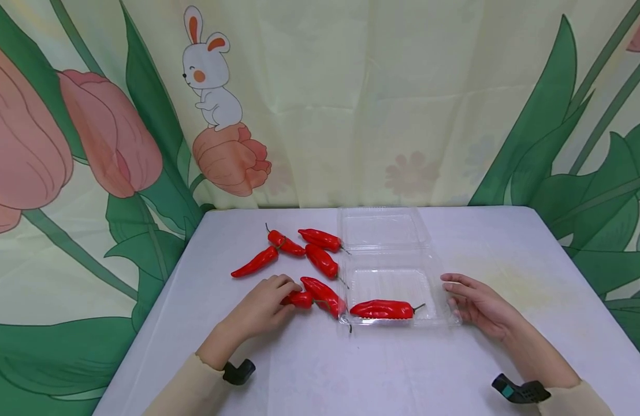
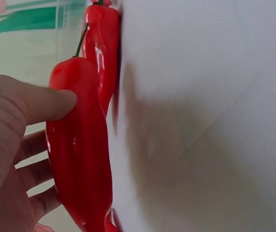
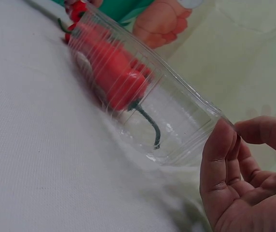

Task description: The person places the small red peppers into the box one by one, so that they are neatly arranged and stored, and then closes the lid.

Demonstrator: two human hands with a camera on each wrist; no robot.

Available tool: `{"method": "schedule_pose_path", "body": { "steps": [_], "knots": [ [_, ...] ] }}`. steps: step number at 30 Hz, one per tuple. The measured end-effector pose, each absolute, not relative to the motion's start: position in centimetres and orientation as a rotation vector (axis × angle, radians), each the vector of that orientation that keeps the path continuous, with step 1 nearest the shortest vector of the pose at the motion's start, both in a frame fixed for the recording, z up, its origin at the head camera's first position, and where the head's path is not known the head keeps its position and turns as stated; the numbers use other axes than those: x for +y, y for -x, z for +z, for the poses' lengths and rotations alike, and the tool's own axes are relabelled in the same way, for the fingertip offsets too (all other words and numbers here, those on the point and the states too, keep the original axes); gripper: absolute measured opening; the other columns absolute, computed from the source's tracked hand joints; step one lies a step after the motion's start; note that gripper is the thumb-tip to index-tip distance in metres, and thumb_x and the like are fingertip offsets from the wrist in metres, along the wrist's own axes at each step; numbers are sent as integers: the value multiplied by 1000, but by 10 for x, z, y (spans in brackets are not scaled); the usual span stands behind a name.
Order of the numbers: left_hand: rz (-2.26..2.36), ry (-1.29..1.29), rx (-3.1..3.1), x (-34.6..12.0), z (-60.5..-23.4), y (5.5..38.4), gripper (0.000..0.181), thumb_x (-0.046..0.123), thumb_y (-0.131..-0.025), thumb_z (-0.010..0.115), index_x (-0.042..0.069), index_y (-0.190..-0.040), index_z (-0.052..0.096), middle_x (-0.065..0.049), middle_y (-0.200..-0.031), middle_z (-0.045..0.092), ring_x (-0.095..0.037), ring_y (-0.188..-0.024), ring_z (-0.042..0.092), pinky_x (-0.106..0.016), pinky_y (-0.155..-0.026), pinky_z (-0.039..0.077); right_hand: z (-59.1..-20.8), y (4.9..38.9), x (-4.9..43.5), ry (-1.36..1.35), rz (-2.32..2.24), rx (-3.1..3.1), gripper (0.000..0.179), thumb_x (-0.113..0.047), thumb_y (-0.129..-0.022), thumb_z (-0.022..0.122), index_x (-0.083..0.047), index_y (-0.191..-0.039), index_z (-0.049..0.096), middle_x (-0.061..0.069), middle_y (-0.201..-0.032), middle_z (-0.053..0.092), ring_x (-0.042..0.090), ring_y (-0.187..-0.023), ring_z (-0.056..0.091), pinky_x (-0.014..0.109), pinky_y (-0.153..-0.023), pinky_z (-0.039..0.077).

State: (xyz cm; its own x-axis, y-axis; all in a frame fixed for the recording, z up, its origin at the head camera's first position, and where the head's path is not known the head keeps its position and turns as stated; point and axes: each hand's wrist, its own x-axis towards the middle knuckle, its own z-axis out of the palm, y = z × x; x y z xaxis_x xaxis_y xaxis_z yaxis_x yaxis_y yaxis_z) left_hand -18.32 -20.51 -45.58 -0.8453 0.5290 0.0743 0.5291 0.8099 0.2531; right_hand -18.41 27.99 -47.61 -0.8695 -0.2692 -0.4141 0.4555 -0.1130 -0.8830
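Note:
My left hand [image 1: 265, 303] grips a red chili pepper [image 2: 82, 145] left of the clear plastic container [image 1: 434, 277]. In the left wrist view the thumb lies along one side of the pepper, with the other fingers behind it. Another red pepper [image 1: 320, 293] lies just beyond, overlapping the container's left edge in the head view. One pepper [image 1: 383, 309] with a green stem lies lengthwise in the container's near part. At the container's right side, my right hand [image 1: 478, 306] pinches its rim between thumb and finger, as the right wrist view shows.
Several more red peppers lie left of the container, among them one at the far left [image 1: 255, 262] and one by the lid [image 1: 320, 239]. The clear lid [image 1: 384, 228] is folded back toward the printed curtain [image 1: 351, 115]. A white cloth [image 1: 309, 370] covers the table.

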Motion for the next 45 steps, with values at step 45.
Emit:
{"method": "schedule_pose_path", "body": {
  "steps": [45],
  "knots": [
    [-546,718,-3015,-194,-455,186,49,15,-96,73,15,-142,58,-2,-125,64,-19,-115,61,-37,-98,58,-471,185,278,-205,-1990,1724,16,-25,-107,58,-28,-122,61,-3,-100,63,10,-73,62,20,-68,56]
  ]
}}
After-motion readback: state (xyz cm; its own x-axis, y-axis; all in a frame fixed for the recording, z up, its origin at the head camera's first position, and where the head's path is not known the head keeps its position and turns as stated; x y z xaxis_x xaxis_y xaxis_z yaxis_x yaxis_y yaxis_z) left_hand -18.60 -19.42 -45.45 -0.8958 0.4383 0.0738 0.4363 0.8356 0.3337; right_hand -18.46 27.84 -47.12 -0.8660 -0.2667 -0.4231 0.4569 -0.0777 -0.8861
